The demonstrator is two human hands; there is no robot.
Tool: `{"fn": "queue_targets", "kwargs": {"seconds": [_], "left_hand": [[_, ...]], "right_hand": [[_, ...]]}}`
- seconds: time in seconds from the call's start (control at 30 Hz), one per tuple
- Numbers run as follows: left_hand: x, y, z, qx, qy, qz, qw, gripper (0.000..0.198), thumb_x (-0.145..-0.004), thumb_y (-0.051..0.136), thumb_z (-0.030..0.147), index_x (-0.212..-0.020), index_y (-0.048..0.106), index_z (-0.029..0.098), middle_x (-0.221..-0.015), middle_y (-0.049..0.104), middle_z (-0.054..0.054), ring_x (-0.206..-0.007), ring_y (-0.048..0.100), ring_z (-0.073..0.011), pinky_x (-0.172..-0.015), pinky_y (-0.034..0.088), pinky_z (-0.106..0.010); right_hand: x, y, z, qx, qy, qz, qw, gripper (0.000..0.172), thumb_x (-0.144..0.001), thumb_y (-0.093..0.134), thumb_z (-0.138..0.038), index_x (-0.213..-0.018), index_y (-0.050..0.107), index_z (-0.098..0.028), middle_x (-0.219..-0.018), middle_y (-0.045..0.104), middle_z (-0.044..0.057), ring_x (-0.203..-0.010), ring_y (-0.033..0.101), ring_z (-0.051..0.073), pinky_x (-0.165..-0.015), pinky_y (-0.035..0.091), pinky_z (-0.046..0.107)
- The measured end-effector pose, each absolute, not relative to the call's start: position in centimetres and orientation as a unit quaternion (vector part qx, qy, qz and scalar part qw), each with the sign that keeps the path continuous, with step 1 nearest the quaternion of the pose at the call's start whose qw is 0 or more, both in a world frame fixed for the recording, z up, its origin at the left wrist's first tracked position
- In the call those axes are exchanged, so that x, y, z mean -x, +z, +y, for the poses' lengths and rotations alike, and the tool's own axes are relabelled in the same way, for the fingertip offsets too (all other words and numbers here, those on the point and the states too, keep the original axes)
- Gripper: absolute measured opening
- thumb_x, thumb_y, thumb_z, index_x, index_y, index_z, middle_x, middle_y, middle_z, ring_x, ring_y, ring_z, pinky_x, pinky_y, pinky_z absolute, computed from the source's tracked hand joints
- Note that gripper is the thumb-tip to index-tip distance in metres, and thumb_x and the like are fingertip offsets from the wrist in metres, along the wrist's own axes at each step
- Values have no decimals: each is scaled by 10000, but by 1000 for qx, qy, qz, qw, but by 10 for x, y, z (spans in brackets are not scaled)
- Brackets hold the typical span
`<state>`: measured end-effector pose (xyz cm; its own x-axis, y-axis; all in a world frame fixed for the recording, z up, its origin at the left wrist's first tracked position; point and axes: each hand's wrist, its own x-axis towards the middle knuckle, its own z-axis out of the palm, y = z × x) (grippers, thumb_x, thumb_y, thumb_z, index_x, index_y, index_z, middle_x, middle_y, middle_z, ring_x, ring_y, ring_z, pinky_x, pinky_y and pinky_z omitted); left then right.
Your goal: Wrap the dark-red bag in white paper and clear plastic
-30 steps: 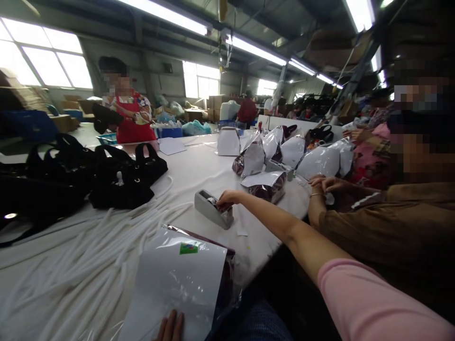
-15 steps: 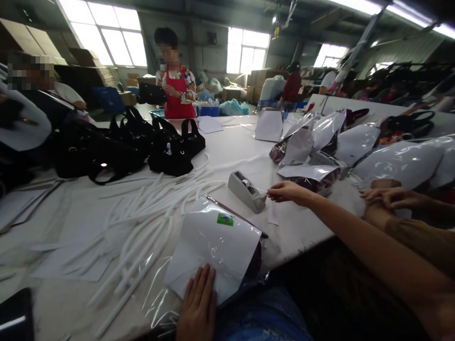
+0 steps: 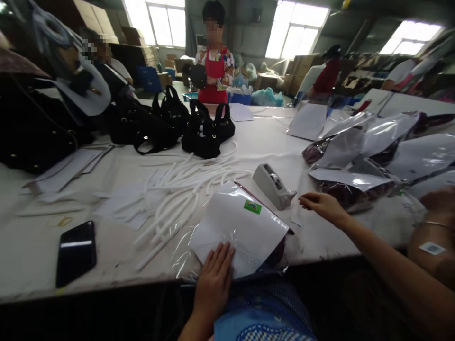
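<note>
My left hand (image 3: 215, 272) lies flat, fingers stretched out, on a clear plastic bag (image 3: 181, 258) at the table's front edge. Inside the bag is a white sheet (image 3: 227, 227) with a small green label (image 3: 252, 206) near its top; something dark red shows along the right side. Just right of a grey tape dispenser (image 3: 272, 185) is my right hand (image 3: 322, 206), thumb and fingertips pinched together. A small gap parts the fingertips from the dispenser's cutting end. Whatever the pinch holds is too small to make out.
White cords (image 3: 177, 199) and a black phone (image 3: 76, 253) lie to the left. Black handbags (image 3: 208, 130) stand behind them. Wrapped bags (image 3: 355, 182) crowd the right, near a co-worker's arm (image 3: 432, 241). Across the table a person in a red apron (image 3: 213, 78) holds something black.
My view has swung left, bringing the whole phone into sight. My right hand has moved slightly away from the dispenser's cutting end. My left hand stays flat on the bag.
</note>
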<state>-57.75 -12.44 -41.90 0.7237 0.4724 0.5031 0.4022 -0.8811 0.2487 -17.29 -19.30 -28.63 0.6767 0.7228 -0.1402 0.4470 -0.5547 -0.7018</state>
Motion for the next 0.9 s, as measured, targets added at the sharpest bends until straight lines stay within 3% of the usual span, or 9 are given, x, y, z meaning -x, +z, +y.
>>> {"fn": "queue_targets", "kwargs": {"seconds": [0.1,0.27,0.4,0.6,0.77,0.9], "left_hand": [[576,-415,-126,-925,279,244,86,480,-991,440,153,-1470,431,177,-1500,494,-64,-1402,451,-238,-1107,470,-452],[576,-412,-127,-918,275,251,138,445,-1002,437,209,-1444,466,169,-1513,474,-77,-1414,434,-249,-1142,433,-475],[575,-411,-128,-909,284,259,165,440,-1013,429,241,-1446,467,177,-1522,464,-76,-1416,431,-250,-1161,407,-470],[573,-413,-129,-898,307,259,181,433,-1018,425,261,-1440,476,179,-1520,468,-100,-1422,423,-248,-1174,384,-466],[573,-414,-131,-890,308,267,205,427,-1005,449,248,-1424,498,189,-1536,442,-133,-1418,428,-261,-1182,372,-473],[572,-413,-131,-874,333,276,223,424,-972,499,219,-1393,539,188,-1557,388,-176,-1447,374,-300,-1169,387,-483]], "right_hand": [[221,-242,-185,790,197,-500,296,375,-800,689,-539,-984,756,-220,-934,772,63,-882,726,267,-894,559,401],[325,-201,-147,638,271,-705,148,317,-908,620,-408,-1182,697,-268,-953,762,25,-855,714,206,-810,547,310],[371,-223,-116,554,337,-761,18,403,-919,577,-290,-1318,581,-231,-858,753,7,-774,696,168,-709,501,259],[392,-259,-83,560,186,-794,-144,392,-890,575,-267,-1281,590,-238,-860,763,39,-783,713,237,-633,441,280],[410,-265,-65,552,119,-782,-263,436,-880,608,-309,-1307,573,-227,-959,751,120,-890,721,322,-679,492,336],[427,-269,-59,566,124,-760,-295,458,-853,643,-229,-1297,572,-147,-939,737,189,-893,722,367,-705,529,388]]}}
